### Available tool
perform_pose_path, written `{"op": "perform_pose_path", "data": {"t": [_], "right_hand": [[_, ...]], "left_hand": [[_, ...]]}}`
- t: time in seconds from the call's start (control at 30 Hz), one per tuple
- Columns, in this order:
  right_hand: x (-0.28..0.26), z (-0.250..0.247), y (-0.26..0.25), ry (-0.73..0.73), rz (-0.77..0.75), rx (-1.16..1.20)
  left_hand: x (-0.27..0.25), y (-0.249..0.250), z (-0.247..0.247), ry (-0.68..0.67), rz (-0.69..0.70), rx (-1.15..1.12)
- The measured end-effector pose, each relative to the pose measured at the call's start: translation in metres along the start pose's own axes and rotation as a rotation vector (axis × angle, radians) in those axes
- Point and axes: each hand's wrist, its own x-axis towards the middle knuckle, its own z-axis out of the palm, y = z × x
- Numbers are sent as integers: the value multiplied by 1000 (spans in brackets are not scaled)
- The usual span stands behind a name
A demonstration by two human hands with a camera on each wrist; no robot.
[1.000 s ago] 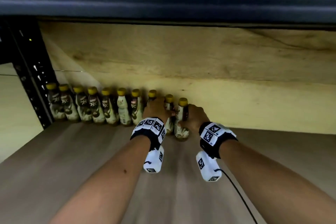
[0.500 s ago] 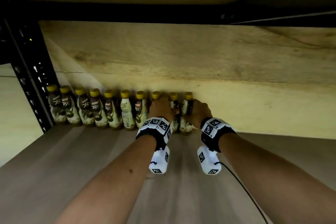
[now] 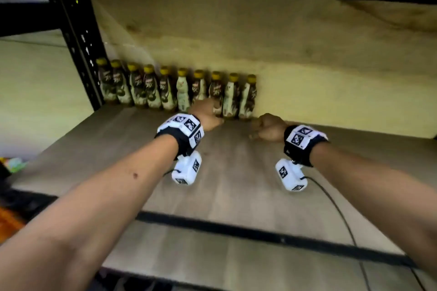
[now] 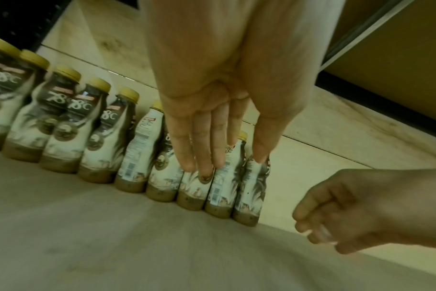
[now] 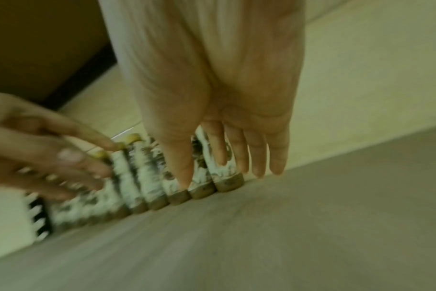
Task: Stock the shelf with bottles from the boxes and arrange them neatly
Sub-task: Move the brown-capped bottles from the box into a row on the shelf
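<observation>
From the head view I see ten bottles (image 3: 176,88) standing upright in one row against the back wall of the shelf (image 3: 236,186), starting beside the black upright post (image 3: 78,38) and ending about mid-shelf; the board to their right is bare. My left hand (image 3: 208,113) is right in front of the eighth bottle, its fingers hidden behind the back of the hand, while my right hand (image 3: 269,127) sits clear of the row, off the last bottle's base, loosely curled and holding nothing. The left wrist view settles the left grip: fingers (image 4: 207,149) long and straight, tips down against the labels of the bottles near the row's end, wrapped round none, with the right hand (image 4: 356,212) curled and empty low in the corner. The right wrist view is smeared by blur, but here the right fingers (image 5: 256,157) look relaxed and nearly straight, hanging over the shelf board by the last bottle (image 5: 227,173); nothing is in that grip. I judge this the tidying beat after a placement, with the row set and squared. The boxes are in none of the views, so the next move calls for drawing both hands out, fetching more bottles and carrying the row on to the right.
</observation>
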Motion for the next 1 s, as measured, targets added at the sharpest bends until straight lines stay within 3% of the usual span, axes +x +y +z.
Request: {"op": "perform_pose_path", "data": {"t": [0.17, 0.3, 0.43, 0.53, 0.7, 1.0], "right_hand": [[-99, 16, -6, -238, -110, -193], [-179, 35, 5, -434, -148, -19], [-243, 76, 28, -525, -125, 97], [-272, 123, 50, -536, -91, 129], [-295, 234, 103, -584, 83, 196], [-352, 447, 238, -767, 477, 341]], "left_hand": [[-77, 18, 15, -122, 45, -34], [-152, 32, 48, -335, 117, -153], [-220, 34, 91, -596, 245, -33], [-256, 25, 134, -711, 284, 68], [-294, -11, 227, -865, 131, 104], [-397, -118, 417, -987, -391, -69]]}}
